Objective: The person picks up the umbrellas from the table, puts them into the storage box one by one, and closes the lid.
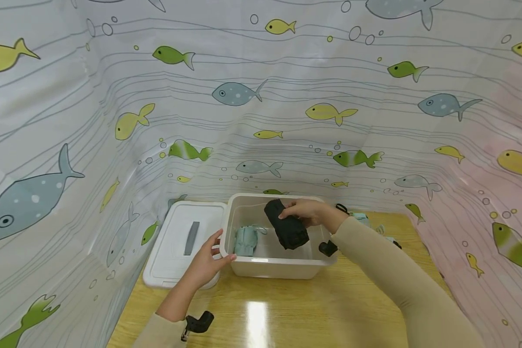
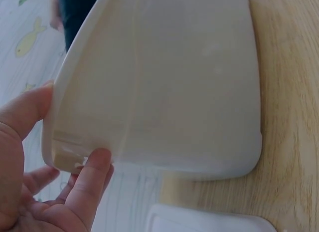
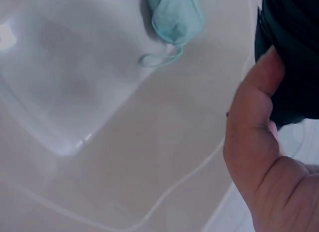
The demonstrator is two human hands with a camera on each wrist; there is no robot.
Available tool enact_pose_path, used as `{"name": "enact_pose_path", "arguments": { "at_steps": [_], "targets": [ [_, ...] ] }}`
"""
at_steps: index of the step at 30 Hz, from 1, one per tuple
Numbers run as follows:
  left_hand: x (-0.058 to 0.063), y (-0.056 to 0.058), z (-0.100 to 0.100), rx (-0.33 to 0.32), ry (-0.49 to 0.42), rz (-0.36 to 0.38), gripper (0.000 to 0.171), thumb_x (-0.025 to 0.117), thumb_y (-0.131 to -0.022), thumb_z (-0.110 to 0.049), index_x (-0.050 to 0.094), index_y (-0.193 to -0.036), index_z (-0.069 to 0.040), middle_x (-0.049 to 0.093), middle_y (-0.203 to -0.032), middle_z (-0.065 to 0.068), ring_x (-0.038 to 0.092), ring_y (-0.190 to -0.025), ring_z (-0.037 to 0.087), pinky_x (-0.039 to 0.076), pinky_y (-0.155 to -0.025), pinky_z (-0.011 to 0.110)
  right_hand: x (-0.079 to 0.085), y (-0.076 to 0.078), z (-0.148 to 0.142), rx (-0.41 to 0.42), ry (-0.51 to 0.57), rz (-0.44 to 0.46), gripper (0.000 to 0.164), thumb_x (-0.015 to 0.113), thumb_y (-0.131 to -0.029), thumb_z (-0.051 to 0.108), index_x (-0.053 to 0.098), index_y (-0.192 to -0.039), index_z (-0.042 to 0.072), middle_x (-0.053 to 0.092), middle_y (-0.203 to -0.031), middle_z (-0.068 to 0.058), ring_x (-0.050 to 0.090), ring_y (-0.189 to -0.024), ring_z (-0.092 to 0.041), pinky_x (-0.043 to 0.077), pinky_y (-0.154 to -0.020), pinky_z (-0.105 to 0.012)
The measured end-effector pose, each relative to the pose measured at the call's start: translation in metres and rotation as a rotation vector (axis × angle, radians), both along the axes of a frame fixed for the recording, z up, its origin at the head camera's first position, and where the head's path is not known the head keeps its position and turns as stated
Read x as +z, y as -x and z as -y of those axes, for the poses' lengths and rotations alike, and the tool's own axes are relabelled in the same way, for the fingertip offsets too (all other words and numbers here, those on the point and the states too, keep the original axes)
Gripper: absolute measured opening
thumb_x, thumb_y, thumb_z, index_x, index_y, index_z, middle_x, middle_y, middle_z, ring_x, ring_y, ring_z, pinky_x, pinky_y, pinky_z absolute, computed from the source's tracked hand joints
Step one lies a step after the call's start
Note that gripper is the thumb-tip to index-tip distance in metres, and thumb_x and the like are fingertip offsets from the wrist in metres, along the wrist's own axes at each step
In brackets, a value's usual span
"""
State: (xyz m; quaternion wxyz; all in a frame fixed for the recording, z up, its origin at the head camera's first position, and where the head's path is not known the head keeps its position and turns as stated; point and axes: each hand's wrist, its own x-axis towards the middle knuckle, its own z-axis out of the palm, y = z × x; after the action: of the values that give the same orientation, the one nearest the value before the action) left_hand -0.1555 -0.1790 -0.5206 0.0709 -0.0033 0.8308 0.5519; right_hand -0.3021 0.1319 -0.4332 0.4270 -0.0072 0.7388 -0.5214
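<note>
A black folded compact umbrella (image 1: 289,231) hangs tilted over the inside of a white plastic storage box (image 1: 274,268). My right hand (image 1: 308,211) grips it from above, thumb along its side in the right wrist view. Inside the box, at its left end, lies a mint-green folded umbrella (image 1: 245,241) with a thin wrist loop, also visible in the right wrist view (image 3: 177,17). At the box's near left corner my left hand (image 1: 206,263) holds the rim, thumb on one side and fingers around the corner in the left wrist view.
Left of the box, a white lid (image 1: 169,253) with a grey handle lies on the wooden table (image 1: 287,309). Behind my right forearm, mint-green items (image 1: 361,218) and a black loop are partly hidden. Fish-printed sheeting (image 1: 261,106) encloses the table's back and sides.
</note>
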Motion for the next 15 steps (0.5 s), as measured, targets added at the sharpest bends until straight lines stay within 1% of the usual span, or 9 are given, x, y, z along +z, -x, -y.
{"name": "enact_pose_path", "arguments": {
  "at_steps": [4, 6, 7, 10, 12, 13, 15],
  "targets": [
    [0.001, 0.000, 0.000, 0.002, -0.012, -0.001, 0.093, 0.082, -0.086, -0.030, 0.026, -0.159, -0.015, 0.043, -0.145, 0.021, 0.051, -0.129, 0.041, 0.054, -0.093, 0.048, -0.016, 0.007, 0.012, 0.008, -0.045, 0.046, 0.082, 0.072, -0.088, 0.019, 0.026, -0.153, 0.001, 0.035, -0.152, -0.027, 0.048, -0.133, -0.039, 0.046, -0.104, -0.049],
    [0.001, 0.000, 0.000, 0.004, -0.015, 0.000, 0.093, 0.082, -0.086, -0.030, 0.027, -0.159, -0.015, 0.043, -0.145, 0.021, 0.052, -0.128, 0.041, 0.054, -0.092, 0.047, -0.024, 0.010, 0.018, 0.020, -0.063, 0.074, 0.088, 0.072, -0.086, 0.020, 0.022, -0.156, 0.002, 0.032, -0.154, -0.027, 0.046, -0.135, -0.038, 0.045, -0.105, -0.048],
    [0.001, 0.000, 0.000, 0.006, -0.017, -0.002, 0.093, 0.082, -0.086, -0.030, 0.027, -0.159, -0.015, 0.043, -0.145, 0.021, 0.052, -0.128, 0.041, 0.054, -0.092, 0.047, -0.028, 0.011, 0.021, 0.028, -0.075, 0.084, 0.090, 0.072, -0.086, 0.021, 0.020, -0.157, 0.002, 0.033, -0.153, -0.026, 0.047, -0.134, -0.038, 0.045, -0.105, -0.048],
    [0.001, 0.000, 0.000, 0.011, -0.020, -0.001, 0.093, 0.082, -0.086, -0.029, 0.027, -0.159, -0.015, 0.043, -0.145, 0.022, 0.051, -0.128, 0.042, 0.053, -0.092, 0.048, -0.039, 0.014, 0.029, 0.031, -0.099, 0.106, 0.084, 0.071, -0.085, 0.021, 0.027, -0.153, -0.001, 0.045, -0.144, -0.026, 0.056, -0.125, -0.036, 0.049, -0.100, -0.047],
    [0.001, 0.000, 0.000, 0.011, -0.017, -0.001, 0.092, 0.082, -0.086, -0.029, 0.027, -0.159, -0.015, 0.043, -0.145, 0.022, 0.051, -0.128, 0.042, 0.053, -0.093, 0.049, -0.047, 0.016, 0.032, 0.010, -0.112, 0.135, 0.080, 0.072, -0.084, 0.021, 0.033, -0.149, -0.004, 0.050, -0.138, -0.026, 0.059, -0.119, -0.036, 0.051, -0.098, -0.047],
    [0.001, 0.000, 0.001, 0.010, -0.017, -0.001, 0.092, 0.081, -0.086, -0.029, 0.027, -0.159, -0.015, 0.043, -0.145, 0.022, 0.051, -0.128, 0.043, 0.053, -0.093, 0.050, -0.050, 0.017, 0.033, 0.002, -0.127, 0.134, 0.078, 0.073, -0.084, 0.022, 0.036, -0.148, -0.004, 0.052, -0.137, -0.024, 0.060, -0.119, -0.035, 0.051, -0.098, -0.047],
    [0.000, -0.001, 0.001, 0.008, -0.006, -0.001, 0.092, 0.081, -0.086, -0.032, 0.028, -0.159, -0.015, 0.043, -0.145, 0.021, 0.051, -0.128, 0.043, 0.052, -0.094, 0.051, -0.058, 0.018, 0.034, -0.037, -0.131, 0.166, 0.079, 0.076, -0.082, 0.022, 0.039, -0.146, -0.006, 0.052, -0.139, -0.024, 0.058, -0.122, -0.036, 0.048, -0.101, -0.049]
  ]
}}
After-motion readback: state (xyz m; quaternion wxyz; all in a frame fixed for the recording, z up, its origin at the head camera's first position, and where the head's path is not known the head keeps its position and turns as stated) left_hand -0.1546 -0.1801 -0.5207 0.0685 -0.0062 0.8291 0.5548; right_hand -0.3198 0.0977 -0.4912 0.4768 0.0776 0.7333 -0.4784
